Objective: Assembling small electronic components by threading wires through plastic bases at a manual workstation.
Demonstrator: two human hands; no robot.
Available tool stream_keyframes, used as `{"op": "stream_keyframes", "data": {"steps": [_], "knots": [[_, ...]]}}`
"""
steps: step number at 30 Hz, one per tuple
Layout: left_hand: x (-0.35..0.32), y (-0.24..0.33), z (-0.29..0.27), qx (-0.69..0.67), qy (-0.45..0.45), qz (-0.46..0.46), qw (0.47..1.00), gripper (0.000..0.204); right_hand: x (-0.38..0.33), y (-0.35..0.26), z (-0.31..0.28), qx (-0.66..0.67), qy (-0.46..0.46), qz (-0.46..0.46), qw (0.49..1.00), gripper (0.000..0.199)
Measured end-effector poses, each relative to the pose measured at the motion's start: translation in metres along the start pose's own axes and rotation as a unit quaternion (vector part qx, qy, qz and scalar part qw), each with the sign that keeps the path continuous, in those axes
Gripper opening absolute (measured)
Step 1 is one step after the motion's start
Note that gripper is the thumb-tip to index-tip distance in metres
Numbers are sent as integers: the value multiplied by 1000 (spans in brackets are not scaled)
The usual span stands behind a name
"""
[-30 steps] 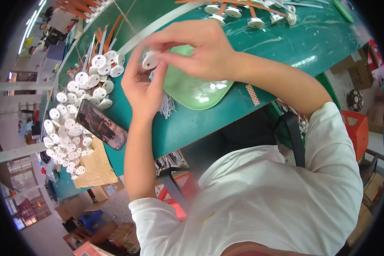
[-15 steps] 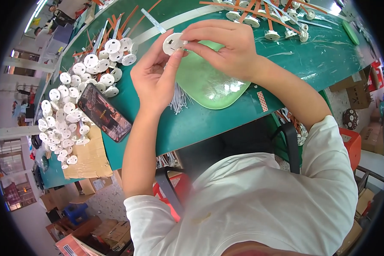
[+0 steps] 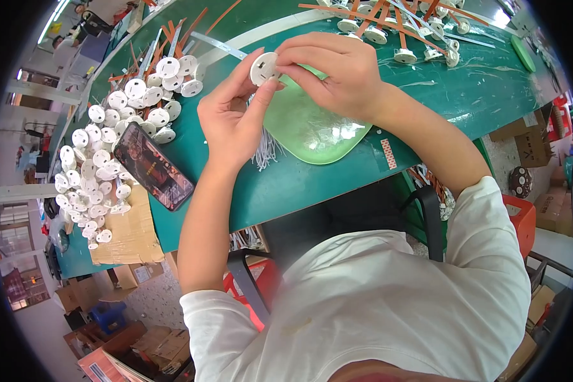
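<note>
Pinched between the thumb and fingers of my left hand (image 3: pixel 232 118) is a round white plastic disc (image 3: pixel 263 69) with small slots in its face. A pale strip (image 3: pixel 218 44) reaches out from behind it toward the far left. My right hand (image 3: pixel 334 73) meets the disc's right edge, its thumb and fingertips pressed together there; whatever lies between them is too small to make out. Under both hands sits a light green tray (image 3: pixel 318 143). Beside my left wrist, a bundle of thin white wires (image 3: pixel 267 151) lies on the green table (image 3: pixel 274 194).
Many similar white discs (image 3: pixel 102 162) are heaped on the left, partly over cardboard (image 3: pixel 130 232). A phone (image 3: pixel 153 167) lies against the heap. More discs with brown and pale strips (image 3: pixel 403 56) lie along the far side. A small perforated strip (image 3: pixel 388 154) rests near the front edge.
The disc has turned slightly in my fingers, and its pale strip has swung lower toward the left. Both hands stay together at the disc.
</note>
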State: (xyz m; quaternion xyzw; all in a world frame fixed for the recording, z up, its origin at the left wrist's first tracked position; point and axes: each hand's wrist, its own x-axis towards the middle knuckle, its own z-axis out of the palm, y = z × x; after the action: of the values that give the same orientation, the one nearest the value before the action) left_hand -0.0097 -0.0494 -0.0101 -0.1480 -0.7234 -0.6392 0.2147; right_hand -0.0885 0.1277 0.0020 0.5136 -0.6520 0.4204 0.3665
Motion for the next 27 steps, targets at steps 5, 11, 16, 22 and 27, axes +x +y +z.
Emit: {"op": "stream_keyframes", "data": {"steps": [5, 11, 16, 22, 27], "knots": [[-1, 2, 1, -23, 12, -5, 1000, 42, 5, -3, -1, 6, 4, -2, 1000, 15], [-1, 2, 2, -3, 6, -4, 1000, 41, 6, -4, -3, 31, -22, 33, 999, 16], [-1, 3, 7, -34, 31, -17, 999, 41, 4, 5, -2, 3, 8, -39, 999, 17], [-2, 6, 8, -47, 41, -8, 998, 42, 2, 1, 0, 29, 33, -30, 999, 19], [0, 5, 5, -49, 47, -6, 998, 42, 3, -1, -1, 52, 19, 10, 998, 17]]}}
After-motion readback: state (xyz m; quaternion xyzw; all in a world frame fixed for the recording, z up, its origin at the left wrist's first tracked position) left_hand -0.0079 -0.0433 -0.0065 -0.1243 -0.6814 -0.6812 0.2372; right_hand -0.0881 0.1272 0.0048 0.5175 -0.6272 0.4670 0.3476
